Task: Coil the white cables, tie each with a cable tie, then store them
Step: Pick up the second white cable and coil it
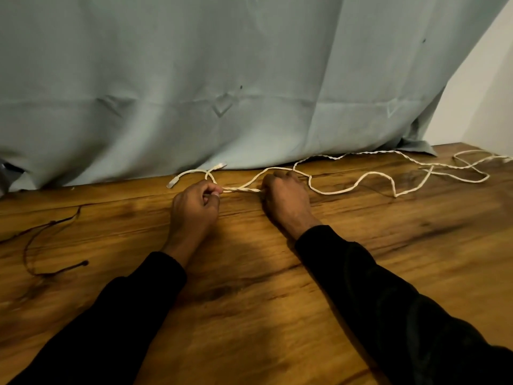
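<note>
While I've got both hands on the white cables (327, 191), the trick is keeping that short stretch between them taut so the first loop comes out tidy. My left hand (195, 209) is curled up, pinching the twisted pair between thumb and finger, with the two plug ends (172, 183) sticking out just past it toward the curtain (194, 79). My right hand (286, 195) is fisted around the same strands, knuckles up. Everything beyond my right hand is loose squiggles trailing off across the table (249, 301), so I reckon I should feed slack in from that side, keep the loops even, and not yank or it'll snag on its own crossings. The two look twisted together, probably worth separating first. Off past my left hand there's a thin dark cord (33, 240); can't tell if that's a tie. No box or bin visible for storing, so that's still a ways off.
</note>
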